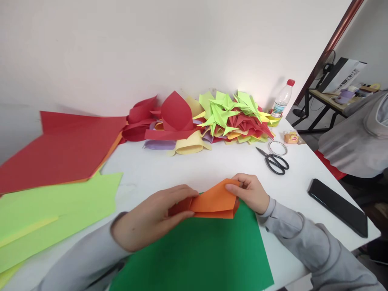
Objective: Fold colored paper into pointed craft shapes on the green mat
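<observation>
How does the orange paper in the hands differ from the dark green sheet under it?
Pose: the orange paper is folded into layers; the dark green sheet lies flat on the table.
Size: the orange paper looks much smaller than the dark green sheet.
Hold: the left hand and right hand pinch the orange paper at its ends; neither grips the dark green sheet.
Both are plain coloured paper.

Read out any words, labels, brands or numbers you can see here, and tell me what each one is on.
Nothing can be read for sure.
Dark lettering on the white box at far right: too blurred.
Label on the bottle: too small.
Red mark on the yellow packet: too small.
No print shows on the orange paper or the phone.
</observation>
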Action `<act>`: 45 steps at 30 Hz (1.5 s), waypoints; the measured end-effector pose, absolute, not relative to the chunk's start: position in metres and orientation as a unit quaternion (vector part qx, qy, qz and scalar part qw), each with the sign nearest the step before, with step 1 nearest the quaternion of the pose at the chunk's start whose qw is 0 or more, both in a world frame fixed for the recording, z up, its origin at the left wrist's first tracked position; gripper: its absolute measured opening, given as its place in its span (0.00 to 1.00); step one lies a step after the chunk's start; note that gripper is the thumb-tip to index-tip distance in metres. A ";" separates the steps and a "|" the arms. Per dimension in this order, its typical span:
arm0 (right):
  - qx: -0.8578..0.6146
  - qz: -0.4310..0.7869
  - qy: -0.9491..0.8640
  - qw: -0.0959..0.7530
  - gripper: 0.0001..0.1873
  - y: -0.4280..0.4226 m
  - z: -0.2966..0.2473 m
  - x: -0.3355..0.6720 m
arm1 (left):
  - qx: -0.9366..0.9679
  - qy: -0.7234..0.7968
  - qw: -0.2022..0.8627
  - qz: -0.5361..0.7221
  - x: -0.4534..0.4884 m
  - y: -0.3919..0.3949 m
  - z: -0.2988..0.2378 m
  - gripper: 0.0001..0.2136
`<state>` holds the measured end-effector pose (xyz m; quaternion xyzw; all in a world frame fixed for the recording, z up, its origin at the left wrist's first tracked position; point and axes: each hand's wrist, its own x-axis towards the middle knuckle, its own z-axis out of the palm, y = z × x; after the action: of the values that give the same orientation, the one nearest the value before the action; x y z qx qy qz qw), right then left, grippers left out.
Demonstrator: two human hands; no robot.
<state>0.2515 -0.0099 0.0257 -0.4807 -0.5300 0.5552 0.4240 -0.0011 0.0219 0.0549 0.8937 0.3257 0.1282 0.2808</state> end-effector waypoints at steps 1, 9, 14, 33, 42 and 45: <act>-0.475 0.585 -0.506 0.419 0.21 -0.009 0.026 0.252 | 0.894 0.320 0.292 0.112 0.000 0.022 0.062 0.11; -0.478 0.677 -0.412 0.379 0.25 -0.002 0.023 0.252 | 0.893 0.295 0.326 0.099 0.008 0.030 0.075 0.12; -0.567 0.532 -0.501 0.380 0.16 0.001 0.014 0.255 | 0.919 0.282 0.252 0.116 0.016 0.037 0.043 0.15; -0.575 0.356 -0.615 0.405 0.14 0.005 0.002 0.263 | 0.948 0.240 -0.110 0.179 0.027 0.020 0.002 0.18; -0.443 0.104 -0.787 0.416 0.16 -0.001 0.023 0.275 | 0.943 0.243 -0.126 0.188 0.031 0.016 -0.010 0.20; -0.355 0.084 -0.852 0.375 0.20 -0.008 0.028 0.282 | 0.935 0.267 -0.117 0.203 0.025 0.025 -0.016 0.21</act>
<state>0.2823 -0.0078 0.0276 -0.3553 -0.8520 0.0839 0.3753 0.0255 0.0246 -0.0157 0.9347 0.2669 0.2032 -0.1171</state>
